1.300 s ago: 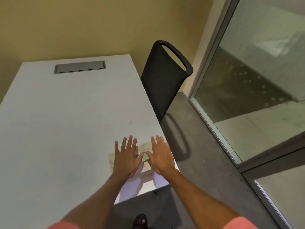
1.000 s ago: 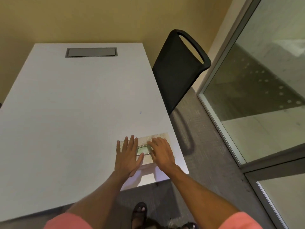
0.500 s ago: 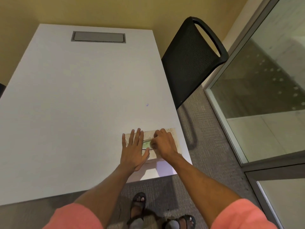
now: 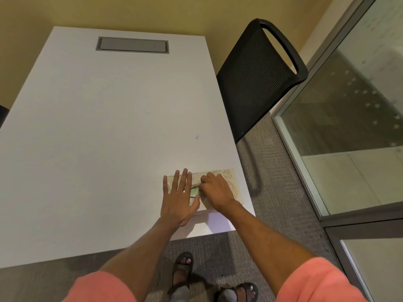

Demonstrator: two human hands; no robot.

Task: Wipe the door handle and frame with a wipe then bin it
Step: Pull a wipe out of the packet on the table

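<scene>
Right hand (image 4: 216,192) has curled, fingertips pinching at the slot; left hand (image 4: 178,197) flat, fingers wide, on one patterned cardboard wipe box (image 4: 229,182).

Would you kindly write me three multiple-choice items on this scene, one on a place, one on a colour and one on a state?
1. Where on the table does the wipe pack lie?
A. At its near right corner
B. Beside the grey hatch at the far end
C. At its left edge

2. What colour is the chair?
A. White
B. Black
C. Red

3. How does the left hand rest?
A. Clenched in a fist
B. Raised off the table
C. Flat, fingers spread, on the pack

Answers:
1 A: the pack sits by the table's near right corner, close to the person.
2 B: the mesh back is black.
3 C: the palm lies flat with fingers spread over the pack's left part, while the right hand has its fingers curled at the opening in the middle.
</scene>
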